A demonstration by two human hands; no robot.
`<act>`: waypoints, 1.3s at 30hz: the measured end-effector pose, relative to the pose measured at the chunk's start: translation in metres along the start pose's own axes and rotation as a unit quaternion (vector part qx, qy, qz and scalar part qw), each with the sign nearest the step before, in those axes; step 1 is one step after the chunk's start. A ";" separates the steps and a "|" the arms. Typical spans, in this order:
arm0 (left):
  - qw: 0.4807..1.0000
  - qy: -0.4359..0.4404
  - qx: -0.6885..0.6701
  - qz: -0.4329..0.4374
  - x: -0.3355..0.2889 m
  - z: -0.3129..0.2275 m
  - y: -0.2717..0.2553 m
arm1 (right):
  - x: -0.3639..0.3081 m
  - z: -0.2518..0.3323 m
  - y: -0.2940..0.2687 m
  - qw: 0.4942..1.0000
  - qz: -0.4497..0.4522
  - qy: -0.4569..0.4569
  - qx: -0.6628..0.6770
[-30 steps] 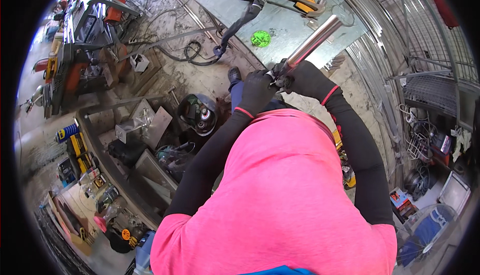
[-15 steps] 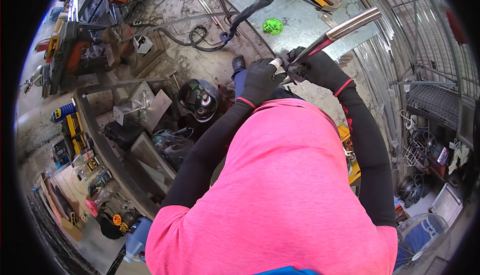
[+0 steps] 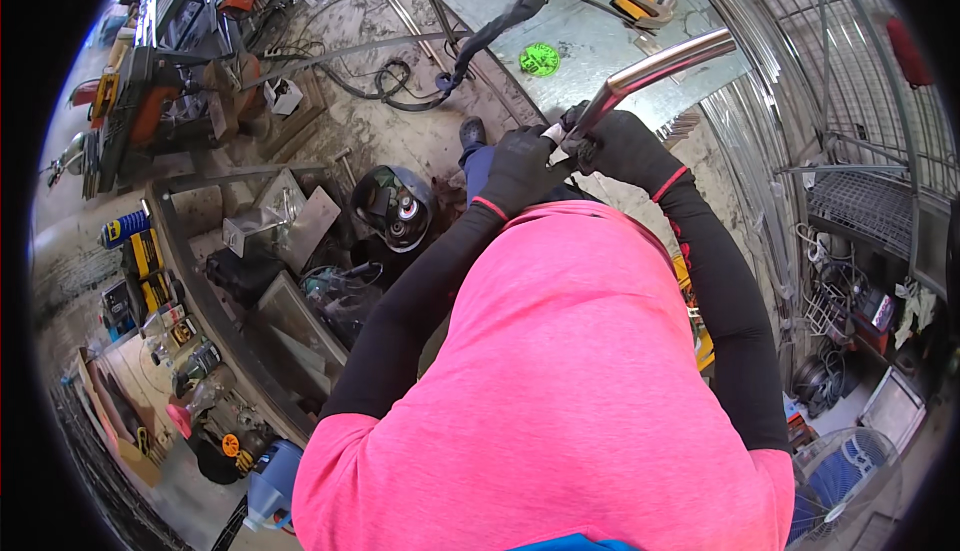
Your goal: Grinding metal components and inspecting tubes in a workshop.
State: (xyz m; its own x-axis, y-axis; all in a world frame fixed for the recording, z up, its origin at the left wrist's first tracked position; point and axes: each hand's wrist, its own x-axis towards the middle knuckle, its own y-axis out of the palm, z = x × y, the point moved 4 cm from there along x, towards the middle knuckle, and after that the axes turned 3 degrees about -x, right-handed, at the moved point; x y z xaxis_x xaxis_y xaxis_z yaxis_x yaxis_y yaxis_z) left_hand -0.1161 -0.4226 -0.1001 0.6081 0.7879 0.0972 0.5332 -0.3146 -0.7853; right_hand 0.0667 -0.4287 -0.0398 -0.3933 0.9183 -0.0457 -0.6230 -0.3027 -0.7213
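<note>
My right hand (image 3: 630, 154), in a dark glove with a red cuff edge, is closed around the lower part of a shiny metal tube (image 3: 668, 59). The tube slants up and right over a sheet-metal tabletop, with a reddish reflection along it. Close beside it, my left hand (image 3: 520, 169), gloved alike, has its fingers bent by the tube's near end. A small white piece (image 3: 554, 134) shows at the left fingertips; its kind is unclear. The gloves hide the tube's lower end.
On the metal table (image 3: 480, 11) lie a round green disc (image 3: 539, 60), a hammer (image 3: 645, 9) and a thick black cable (image 3: 510, 19). A welding helmet (image 3: 394, 208) sits left of my legs, near a metal-framed bench (image 3: 215, 316) with scraps. Long metal bars (image 3: 745, 141) stand along the right.
The tube has tilted lower, its far end shifting left and down. My right hand has moved slightly left and down with it. The left hand stays close by.
</note>
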 end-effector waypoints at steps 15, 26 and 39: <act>0.994 -0.008 -0.096 -0.057 0.007 -0.007 -0.006 | -0.041 -0.039 -0.014 0.917 -0.186 0.154 0.317; 0.988 -0.052 -0.139 -0.048 0.009 -0.003 0.001 | -0.145 -0.057 -0.061 0.846 -0.339 0.268 0.312; 0.931 -0.216 -0.275 -0.105 0.007 0.010 0.002 | -0.188 -0.052 -0.025 0.649 -0.505 0.114 0.558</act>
State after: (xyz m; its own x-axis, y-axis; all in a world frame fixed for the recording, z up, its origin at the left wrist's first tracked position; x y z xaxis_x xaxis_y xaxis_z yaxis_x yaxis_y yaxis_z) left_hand -0.1169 -0.4127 -0.1069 0.2275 0.9643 -0.1355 0.9063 -0.2606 -0.3327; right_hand 0.1910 -0.5807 -0.0493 0.6270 0.7676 -0.1326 -0.6369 0.6032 0.4801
